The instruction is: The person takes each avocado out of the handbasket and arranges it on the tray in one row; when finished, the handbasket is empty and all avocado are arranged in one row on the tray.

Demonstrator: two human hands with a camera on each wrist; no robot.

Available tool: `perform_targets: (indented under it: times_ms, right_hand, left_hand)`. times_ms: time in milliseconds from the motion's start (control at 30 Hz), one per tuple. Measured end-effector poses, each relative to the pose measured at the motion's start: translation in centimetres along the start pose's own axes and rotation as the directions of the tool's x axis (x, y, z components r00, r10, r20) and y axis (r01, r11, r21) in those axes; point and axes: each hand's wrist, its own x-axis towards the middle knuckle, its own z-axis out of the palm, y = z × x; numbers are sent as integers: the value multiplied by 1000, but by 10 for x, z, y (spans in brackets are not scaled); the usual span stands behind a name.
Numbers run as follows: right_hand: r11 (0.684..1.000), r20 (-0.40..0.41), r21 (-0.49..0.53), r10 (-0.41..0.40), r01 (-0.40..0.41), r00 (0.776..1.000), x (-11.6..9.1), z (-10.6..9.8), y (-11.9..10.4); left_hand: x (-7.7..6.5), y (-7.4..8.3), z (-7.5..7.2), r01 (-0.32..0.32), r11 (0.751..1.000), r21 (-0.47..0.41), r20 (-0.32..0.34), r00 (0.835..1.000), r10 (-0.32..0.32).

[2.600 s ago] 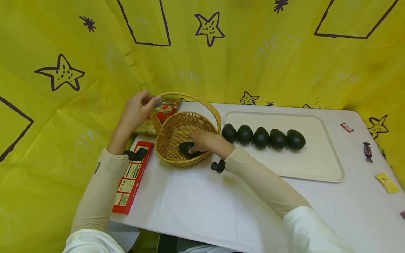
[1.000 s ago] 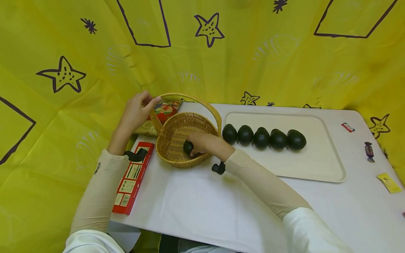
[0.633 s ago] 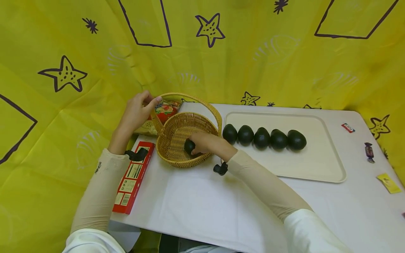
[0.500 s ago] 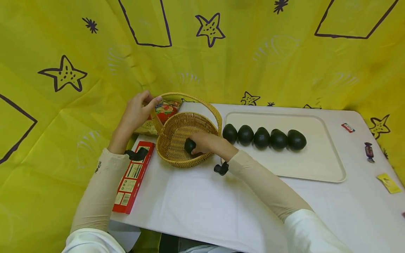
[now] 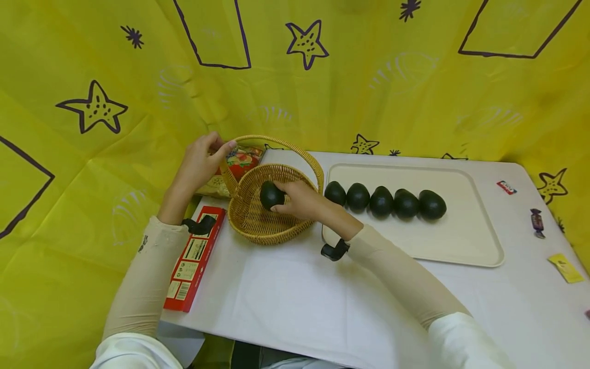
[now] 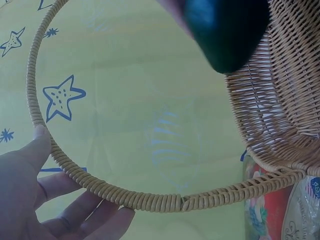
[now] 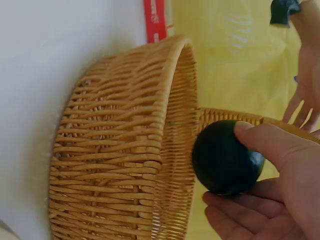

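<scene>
Over the wicker basket (image 5: 258,228), my right hand (image 5: 301,201) grips a dark green avocado (image 5: 271,196). The right wrist view shows thumb and fingers around that avocado (image 7: 227,157), just outside the rim of the basket (image 7: 115,145). My left hand (image 5: 198,160) holds the basket's arched handle (image 5: 276,141) on its left side. In the left wrist view, the left thumb and fingertips touch the handle (image 6: 150,202). Several more avocados (image 5: 381,201) stand in a row on the beige tray (image 5: 451,241) to the right.
A red box (image 5: 193,261) lies left of the basket. Behind the basket sit colourful food packets (image 5: 241,161). Small wrapped sweets, among them a purple candy (image 5: 536,223) and a yellow sachet (image 5: 566,267), lie near the table's right edge. A yellow patterned cloth hangs behind.
My right hand has lifted the avocado from the bottom of the basket, up and slightly away from me. The left hand stays at the handle, and the avocados on the tray have not moved.
</scene>
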Motion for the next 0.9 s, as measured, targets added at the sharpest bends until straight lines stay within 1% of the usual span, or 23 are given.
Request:
perform_targets:
  times_ms: [133,267,400,467,633,733,800,900]
  right_hand:
    - [999,-47,30,-32,33,998,-18,-2,-3]
    - [997,-58,54,-54,57,997,-42,-3,-3]
    - [996,-75,52,-71,75,995,-75,-7,-1]
    - [994,-96,49,-91,96,991,-93,-11,2]
    - [994,-141,19,-105,109,984,-139,-27,15]
    - [998,-171,-18,-65,62,983,-168,-41,26]
    - [999,-207,-46,-38,29,978,-187,-51,34]
    - [998,-276,-60,11,-29,961,-214,-66,47]
  left_hand:
    - [0,0,0,4,1000,-7,4,1000,-4]
    - [0,1,0,11,1000,-15,3,1000,-11]
    - [0,1,1,12,1000,-17,1,1000,-12]
    - [1,1,2,10,1000,-18,-1,1000,-10]
    - [2,2,3,5,1000,-18,0,1000,-5]
    - [1,3,3,5,1000,-15,-2,1000,-6]
    - [0,3,3,7,1000,-16,-3,1000,-7]
    - [-1,4,2,12,1000,-17,-4,1000,-12]
